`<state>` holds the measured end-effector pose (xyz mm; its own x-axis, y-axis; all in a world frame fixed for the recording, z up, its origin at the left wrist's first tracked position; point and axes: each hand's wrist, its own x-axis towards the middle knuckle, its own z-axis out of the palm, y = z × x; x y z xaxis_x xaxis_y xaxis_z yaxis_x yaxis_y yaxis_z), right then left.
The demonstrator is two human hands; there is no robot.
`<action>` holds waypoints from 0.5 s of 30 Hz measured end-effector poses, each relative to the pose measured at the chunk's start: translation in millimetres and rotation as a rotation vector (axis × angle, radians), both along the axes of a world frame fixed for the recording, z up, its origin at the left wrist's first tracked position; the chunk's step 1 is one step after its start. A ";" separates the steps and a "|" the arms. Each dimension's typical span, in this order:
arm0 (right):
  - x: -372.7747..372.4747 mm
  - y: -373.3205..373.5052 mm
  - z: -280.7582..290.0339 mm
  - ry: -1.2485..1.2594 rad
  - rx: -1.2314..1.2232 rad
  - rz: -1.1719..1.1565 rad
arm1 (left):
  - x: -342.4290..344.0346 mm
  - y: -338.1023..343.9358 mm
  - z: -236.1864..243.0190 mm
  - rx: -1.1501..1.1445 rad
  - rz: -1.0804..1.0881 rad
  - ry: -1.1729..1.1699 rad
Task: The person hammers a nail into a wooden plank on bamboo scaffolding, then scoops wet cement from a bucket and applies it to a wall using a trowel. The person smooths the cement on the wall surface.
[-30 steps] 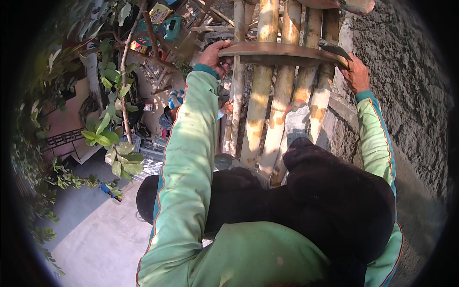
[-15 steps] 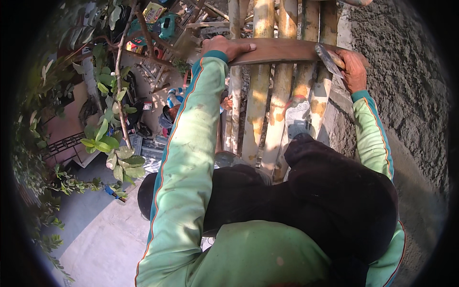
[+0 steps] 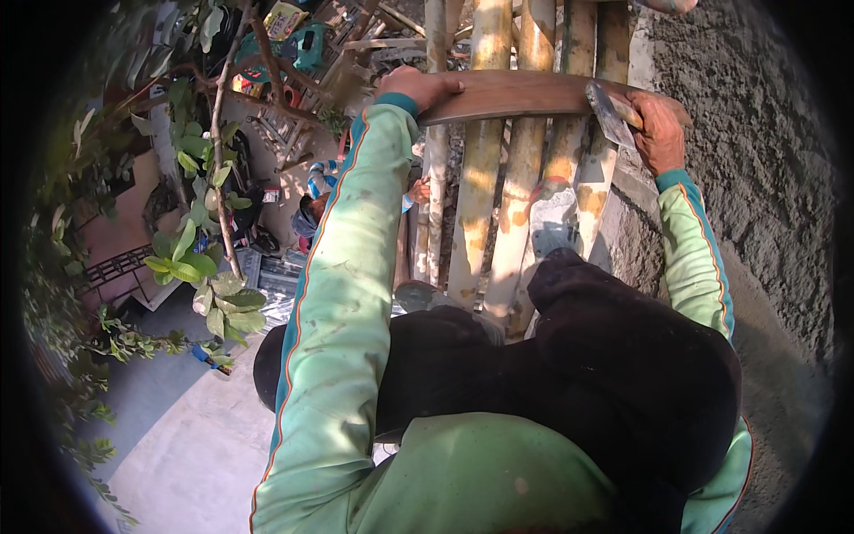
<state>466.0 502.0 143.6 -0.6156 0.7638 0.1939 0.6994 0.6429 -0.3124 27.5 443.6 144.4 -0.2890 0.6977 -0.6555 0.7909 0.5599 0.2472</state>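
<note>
My left hand (image 3: 416, 87) is closed on the left end of a long brown wooden board (image 3: 525, 92) lying across several upright-looking bamboo poles (image 3: 487, 191). Near the board's right end, my right hand (image 3: 656, 132) grips a flat metal trowel (image 3: 612, 120) by its wooden handle, fingers against the board. The trowel's blade points down and toward me, in front of the board. My foot (image 3: 555, 218) rests on the poles below, beside my dark-trousered knee.
A rough grey wall (image 3: 747, 160) runs along the right. Leafy branches (image 3: 196, 267) fill the left. Below are a co-worker (image 3: 320, 187) with a hand (image 3: 418, 190) at a pole, scattered timber, green plastic items and pale concrete ground (image 3: 169, 427).
Since a second ago, my left hand has risen and shifted over the board's end, and the trowel in my right hand has tilted downward. The last half second shows little movement.
</note>
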 end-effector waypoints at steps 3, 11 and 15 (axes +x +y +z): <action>-4.3 -0.1 0.8 0.042 -0.003 -0.004 | -16.5 0.2 -20.6 0.012 -0.203 -0.050; 0.8 4.3 0.9 -0.001 -0.011 -0.029 | 8.0 -20.3 18.0 0.014 0.338 -0.249; -6.8 -3.9 -1.4 0.063 -0.023 -0.003 | -3.5 -51.2 -21.5 0.263 0.411 -0.247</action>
